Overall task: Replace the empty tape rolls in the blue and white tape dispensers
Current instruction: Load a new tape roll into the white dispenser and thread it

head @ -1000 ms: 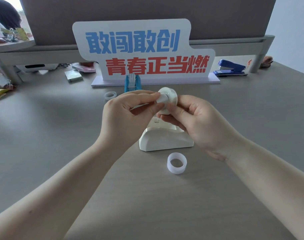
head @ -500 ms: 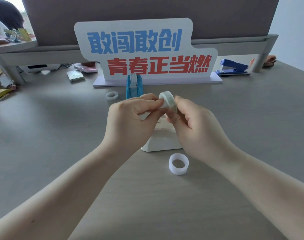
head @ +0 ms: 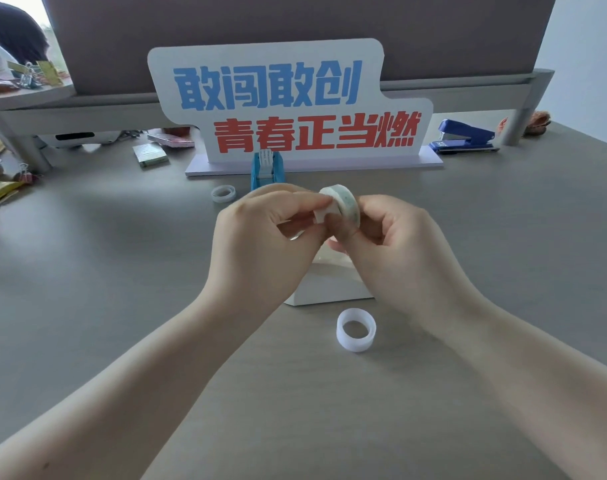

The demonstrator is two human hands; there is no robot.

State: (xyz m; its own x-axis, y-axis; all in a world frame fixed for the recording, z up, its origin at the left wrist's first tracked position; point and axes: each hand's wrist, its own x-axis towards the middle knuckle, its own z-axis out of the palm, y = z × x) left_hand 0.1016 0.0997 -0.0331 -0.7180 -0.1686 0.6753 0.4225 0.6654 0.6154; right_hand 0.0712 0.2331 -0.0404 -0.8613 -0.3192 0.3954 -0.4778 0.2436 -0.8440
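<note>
Tape roll point(head: 343, 206) sits pinched between my hands above the white dispenser point(head: 329, 285): my right hand point(head: 395, 251) grips its rim, my left hand point(head: 264, 244) pinches the white hub at its centre. Empty core point(head: 356, 329) lies just in front on the desk point(head: 104, 289); the blue dispenser point(head: 267, 169) stands behind, beside another core point(head: 223, 193).

Pale tape roll point(head: 345, 202) held on edge above white dispenser point(head: 329, 285); blue dispenser point(head: 267, 168) behind.
</note>
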